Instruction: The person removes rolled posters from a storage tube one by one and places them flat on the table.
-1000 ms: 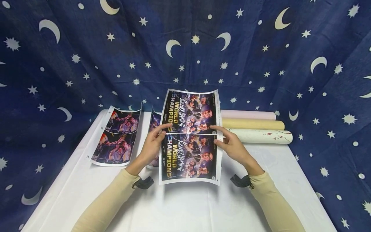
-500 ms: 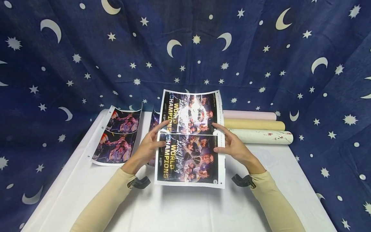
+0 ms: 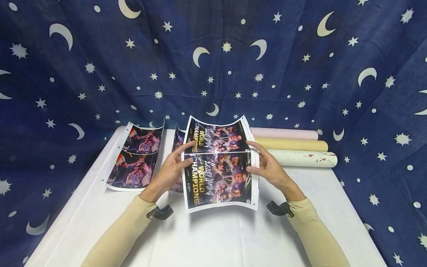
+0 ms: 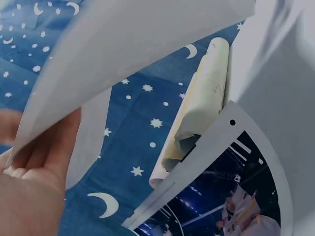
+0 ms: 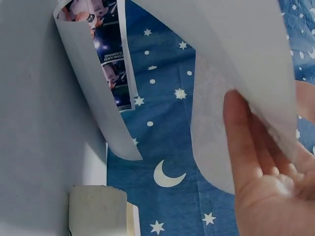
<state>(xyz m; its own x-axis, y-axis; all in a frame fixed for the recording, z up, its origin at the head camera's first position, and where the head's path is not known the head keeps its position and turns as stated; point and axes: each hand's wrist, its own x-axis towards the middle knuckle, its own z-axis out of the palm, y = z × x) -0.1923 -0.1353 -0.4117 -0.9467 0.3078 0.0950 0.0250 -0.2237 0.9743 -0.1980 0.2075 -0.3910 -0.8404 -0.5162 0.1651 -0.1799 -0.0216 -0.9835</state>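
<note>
A glossy printed poster sheet bows between both hands above the table, showing the same "World Champions" group picture twice, one above the other. My left hand pinches its left edge, thumb on the printed face. On the opposite edge my right hand grips likewise, its thumb also on the print. Both wrist views show the sheet's plain white back, with curled fingers behind it. Left of the hands lies another print with two stage photos. A further print is mostly hidden behind my left hand.
Three paper rolls lie side by side at the back right: pink, yellow and white with red blossoms. A white cloth covers the table. A blue star-and-moon curtain hangs right behind it.
The held sheet turned flatter toward the camera with a bright glare, then tipped back; now its far edge is lower and sags in the middle. Both hands keep their hold on its sides.
</note>
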